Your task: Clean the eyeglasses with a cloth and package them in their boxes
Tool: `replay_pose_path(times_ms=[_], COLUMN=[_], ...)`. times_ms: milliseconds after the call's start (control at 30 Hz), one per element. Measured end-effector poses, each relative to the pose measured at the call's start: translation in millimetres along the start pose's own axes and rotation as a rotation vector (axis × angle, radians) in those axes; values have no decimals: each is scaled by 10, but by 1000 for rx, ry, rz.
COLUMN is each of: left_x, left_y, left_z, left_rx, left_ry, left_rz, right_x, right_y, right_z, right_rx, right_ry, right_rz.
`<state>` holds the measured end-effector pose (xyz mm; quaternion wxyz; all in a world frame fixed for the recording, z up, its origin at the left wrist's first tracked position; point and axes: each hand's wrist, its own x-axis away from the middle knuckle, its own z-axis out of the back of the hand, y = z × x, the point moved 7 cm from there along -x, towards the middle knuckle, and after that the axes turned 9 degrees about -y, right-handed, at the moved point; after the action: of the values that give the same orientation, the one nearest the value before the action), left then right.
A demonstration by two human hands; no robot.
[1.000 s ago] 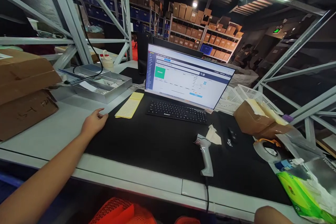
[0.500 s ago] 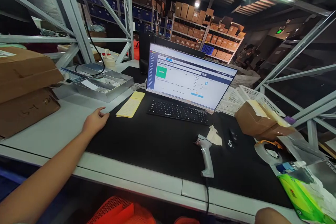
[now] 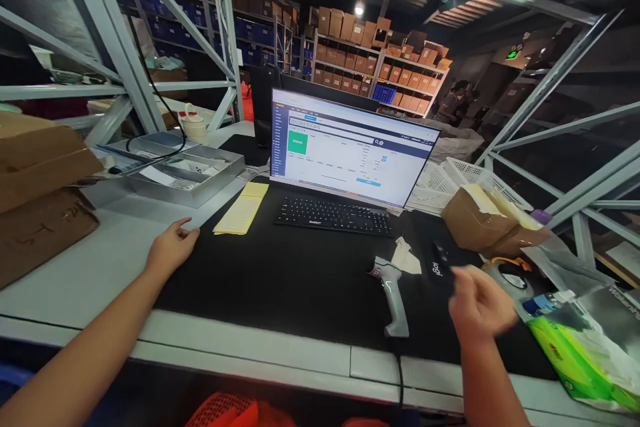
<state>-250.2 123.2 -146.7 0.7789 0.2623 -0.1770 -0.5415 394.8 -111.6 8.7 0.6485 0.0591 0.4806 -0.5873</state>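
Right hand (image 3: 481,303), the nearer: blurred, fingers curled, grip cannot be told | scanner (image 3: 393,297) laid to its left, handle pointed near-side

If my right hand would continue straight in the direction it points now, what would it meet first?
Probably the black mouse, just beyond the fingers of your right hand. The hand is blurred and its height unclear, so it might pass over.

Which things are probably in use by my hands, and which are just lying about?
Likely in use, judging by nearness:
left hand: yellow notes
right hand, blurred: black mouse, grey scanner

Seemingly just lying about:
metal tray
cardboard boxes at left
white baskets
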Motion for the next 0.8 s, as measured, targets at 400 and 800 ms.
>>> replay_pose_path(times_ms=[400,800], left_x=[-43,-29], left_y=[-52,-61], left_z=[7,15], left_rx=[24,69], left_ry=[-6,-31], left_rz=[1,-6], right_x=[5,39], right_y=[1353,1427], right_z=[-780,-807], right_rx=[-556,-487], right_ry=[-126,-127], right_rz=[-578,-610])
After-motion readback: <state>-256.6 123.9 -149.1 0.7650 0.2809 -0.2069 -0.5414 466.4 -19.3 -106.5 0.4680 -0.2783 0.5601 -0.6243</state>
